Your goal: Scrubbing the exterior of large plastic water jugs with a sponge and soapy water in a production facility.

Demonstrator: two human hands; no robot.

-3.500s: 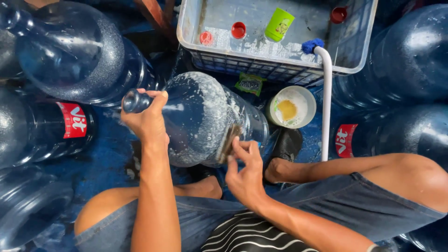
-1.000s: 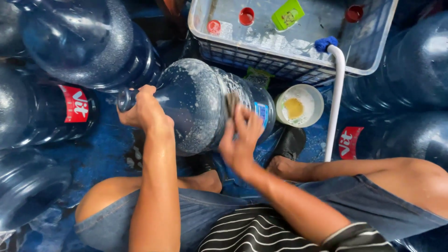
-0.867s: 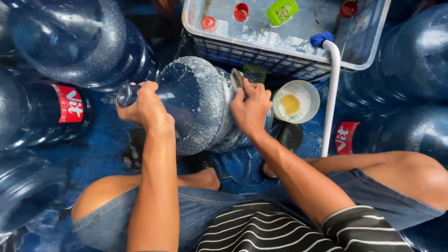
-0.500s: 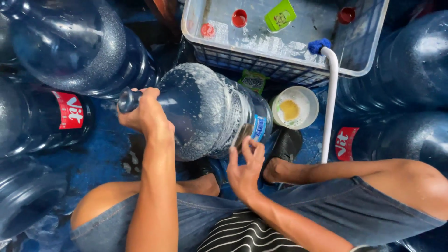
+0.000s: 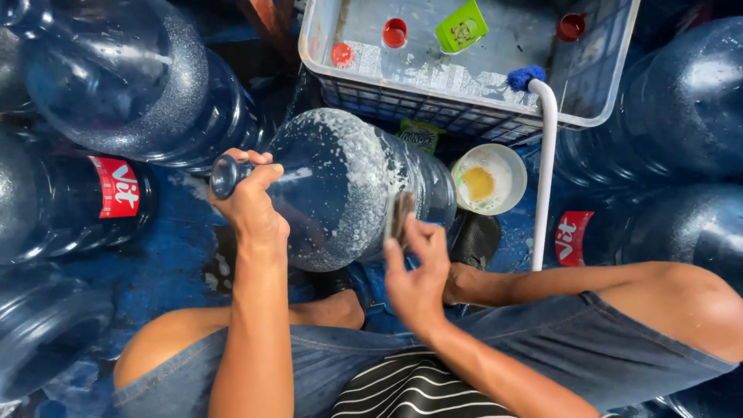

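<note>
The soapy blue water jug lies on its side at frame centre. Your left hand closes around its neck; your right hand pinches a small scrub pad against its side.

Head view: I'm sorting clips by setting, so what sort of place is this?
Probably a washing spot for refillable water jugs. The left hand grips a soapy jug by its neck, the right hand holds a scrub pad against it, and more big blue jugs lie around.
</note>
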